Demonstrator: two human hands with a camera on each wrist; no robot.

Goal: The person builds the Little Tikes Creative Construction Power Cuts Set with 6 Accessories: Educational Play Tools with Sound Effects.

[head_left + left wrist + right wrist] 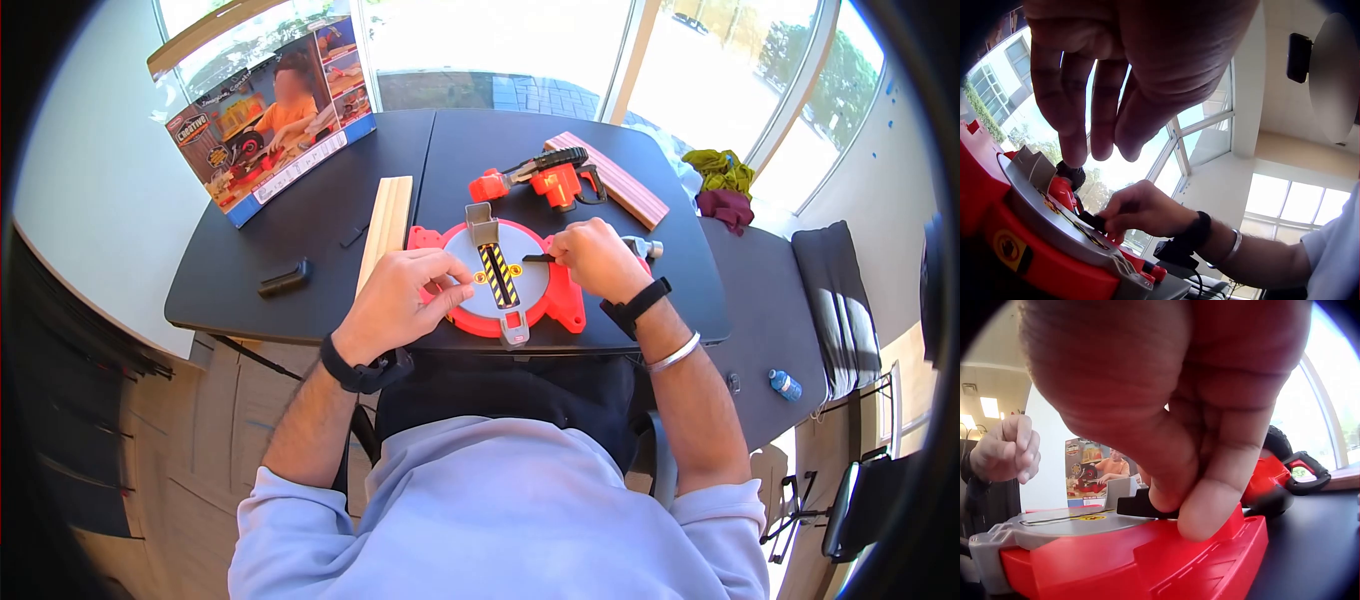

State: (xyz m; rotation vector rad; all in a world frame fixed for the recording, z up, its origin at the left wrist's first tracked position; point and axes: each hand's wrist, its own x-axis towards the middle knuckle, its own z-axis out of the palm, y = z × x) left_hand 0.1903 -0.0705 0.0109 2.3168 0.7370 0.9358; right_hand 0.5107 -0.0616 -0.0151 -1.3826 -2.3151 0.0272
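A red toy saw base with a round grey turntable sits at the table's near edge. Yellow-and-black stripes flank the slot along the turntable's middle, and a grey upright bracket rises at its far end. Between thumb and fingers, my right hand pinches a small black plastic piece, low over the turntable's right side. My left hand hovers at the turntable's left edge; its fingers hang loosely bent with nothing between them.
Behind the base lies a red toy saw with a black blade, against a reddish plank. A pale wooden plank lies to the left, near a black block-like piece. The toy's box stands back left. A grey-headed tool is beyond my right hand.
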